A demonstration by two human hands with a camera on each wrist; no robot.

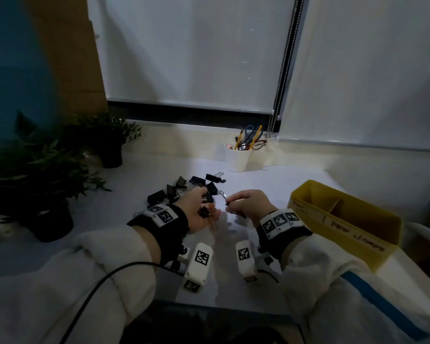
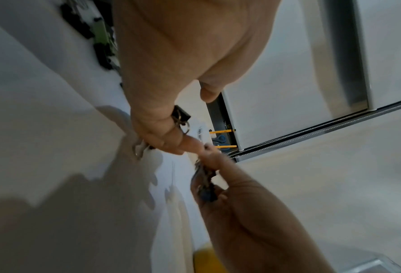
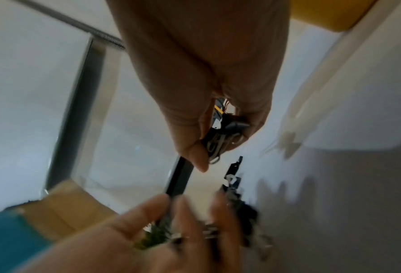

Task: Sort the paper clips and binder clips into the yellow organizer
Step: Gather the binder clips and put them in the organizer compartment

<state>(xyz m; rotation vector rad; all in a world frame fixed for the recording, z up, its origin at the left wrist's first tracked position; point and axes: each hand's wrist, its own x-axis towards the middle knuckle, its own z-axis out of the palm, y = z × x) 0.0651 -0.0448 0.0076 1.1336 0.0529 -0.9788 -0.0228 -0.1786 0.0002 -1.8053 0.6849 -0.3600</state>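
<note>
Both hands meet over the white table, left of the yellow organizer (image 1: 315, 216). My left hand (image 1: 202, 203) is cupped, with its fingers curled round several small black binder clips (image 1: 205, 212); the left wrist view shows one black binder clip (image 2: 181, 116) against its fingers. My right hand (image 1: 232, 201) pinches a small black binder clip (image 3: 229, 129) together with silver paper clips (image 3: 215, 147). The fingertips of the two hands almost touch. A pile of larger black binder clips (image 1: 184, 186) lies just behind the left hand.
A white cup (image 1: 238, 157) with scissors and pencils stands at the back by the window sill. Two potted plants (image 1: 47, 175) fill the left side of the table. The organizer carries handwritten labels on its front wall and a divider inside.
</note>
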